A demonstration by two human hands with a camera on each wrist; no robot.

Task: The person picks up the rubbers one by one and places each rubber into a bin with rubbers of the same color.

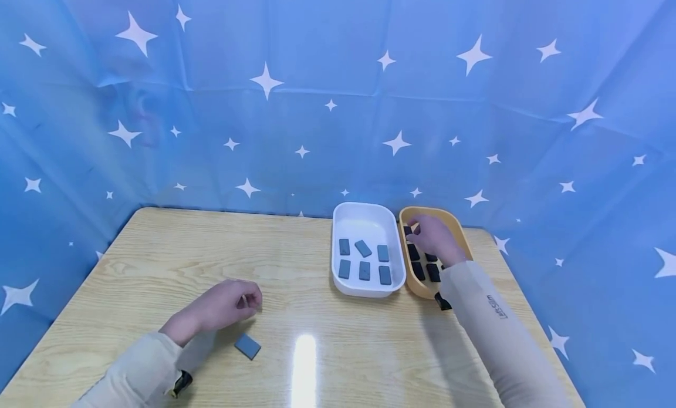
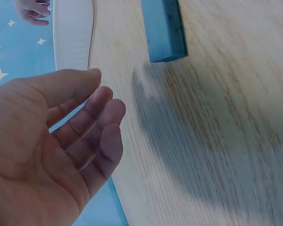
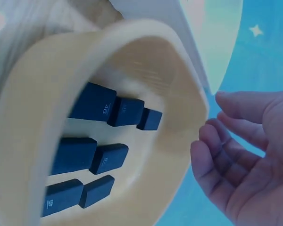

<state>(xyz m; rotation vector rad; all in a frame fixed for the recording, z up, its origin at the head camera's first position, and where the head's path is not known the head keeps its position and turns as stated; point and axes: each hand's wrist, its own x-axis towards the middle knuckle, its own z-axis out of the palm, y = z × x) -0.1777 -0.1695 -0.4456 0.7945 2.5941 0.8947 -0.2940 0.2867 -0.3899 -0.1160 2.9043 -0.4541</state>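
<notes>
My left hand (image 1: 224,305) hovers over the table with loosely curled fingers and nothing between them. Just below it, one blue-grey rectangular block (image 1: 247,346) lies on the wood; the left wrist view shows that block (image 2: 164,30) apart from the fingertips. Over the far part of a tan bin (image 1: 454,220) is my right hand (image 1: 435,238). In the right wrist view its thumb and fingers are loosely bent, with a gap and nothing held. Several black erasers (image 3: 108,157), some printed "4B", lie in rows inside the bin. The right hand and sleeve hide some from the head view.
A white bin (image 1: 368,206) stands directly left of the tan one, with several blue-grey blocks (image 1: 364,271) in two rows on its floor. Behind the wooden table (image 1: 211,238) hangs a blue curtain (image 1: 327,44) with white stars.
</notes>
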